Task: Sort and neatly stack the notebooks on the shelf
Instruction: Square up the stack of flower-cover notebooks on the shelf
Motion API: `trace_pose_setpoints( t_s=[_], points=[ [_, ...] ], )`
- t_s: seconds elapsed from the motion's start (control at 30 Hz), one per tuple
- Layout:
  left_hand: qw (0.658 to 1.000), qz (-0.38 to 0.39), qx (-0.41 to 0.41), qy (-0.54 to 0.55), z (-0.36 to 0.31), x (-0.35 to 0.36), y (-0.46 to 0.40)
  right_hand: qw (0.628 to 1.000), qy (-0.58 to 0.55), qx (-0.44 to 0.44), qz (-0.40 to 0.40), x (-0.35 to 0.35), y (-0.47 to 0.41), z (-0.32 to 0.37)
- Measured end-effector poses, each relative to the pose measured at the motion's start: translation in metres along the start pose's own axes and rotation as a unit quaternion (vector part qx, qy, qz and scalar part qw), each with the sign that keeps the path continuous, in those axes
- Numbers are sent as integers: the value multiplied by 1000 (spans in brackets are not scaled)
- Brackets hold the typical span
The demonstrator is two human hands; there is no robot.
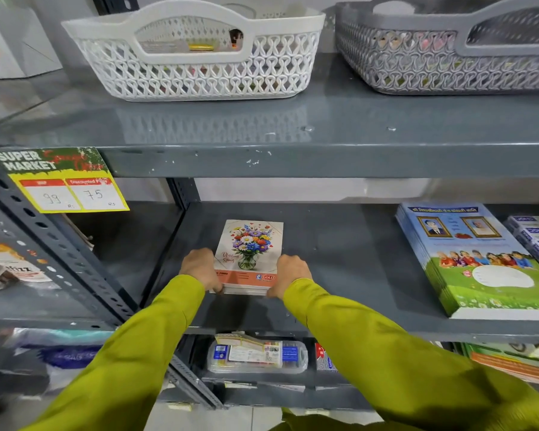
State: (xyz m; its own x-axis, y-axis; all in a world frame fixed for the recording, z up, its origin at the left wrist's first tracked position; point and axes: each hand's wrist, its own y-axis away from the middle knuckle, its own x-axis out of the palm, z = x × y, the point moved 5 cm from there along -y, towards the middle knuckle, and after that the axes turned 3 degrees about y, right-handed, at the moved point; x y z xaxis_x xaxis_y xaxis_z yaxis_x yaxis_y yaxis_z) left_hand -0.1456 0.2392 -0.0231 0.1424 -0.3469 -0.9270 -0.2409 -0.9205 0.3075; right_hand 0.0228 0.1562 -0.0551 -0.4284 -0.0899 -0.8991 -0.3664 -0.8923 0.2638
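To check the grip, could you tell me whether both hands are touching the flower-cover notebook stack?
Touching. The head view shows the left hand and right hand pressed against opposite sides of the notebook stack.

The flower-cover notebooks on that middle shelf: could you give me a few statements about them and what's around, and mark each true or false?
1. Both hands press the sides of the flower-cover notebooks, the left hand on one side, the right hand on the other. True.
2. The stack lies inside the white basket. False: it lies flat on the middle shelf; the basket stands on the shelf above.
3. A larger pile of blue-and-green books lies on the same shelf, to the right, apart from the stack. True.
4. The price tag hangs at the right end of the rack. False: it hangs at the left.
5. Both baskets are grey. False: only the grey basket is.
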Motion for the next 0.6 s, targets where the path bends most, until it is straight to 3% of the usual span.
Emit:
trace_pose_setpoints(
  t_s=[0.6],
  points=[
    [998, -16, -8, 55, 6, 4, 6, 1000, 21, 9, 7, -1, 1, 1]
  ],
)
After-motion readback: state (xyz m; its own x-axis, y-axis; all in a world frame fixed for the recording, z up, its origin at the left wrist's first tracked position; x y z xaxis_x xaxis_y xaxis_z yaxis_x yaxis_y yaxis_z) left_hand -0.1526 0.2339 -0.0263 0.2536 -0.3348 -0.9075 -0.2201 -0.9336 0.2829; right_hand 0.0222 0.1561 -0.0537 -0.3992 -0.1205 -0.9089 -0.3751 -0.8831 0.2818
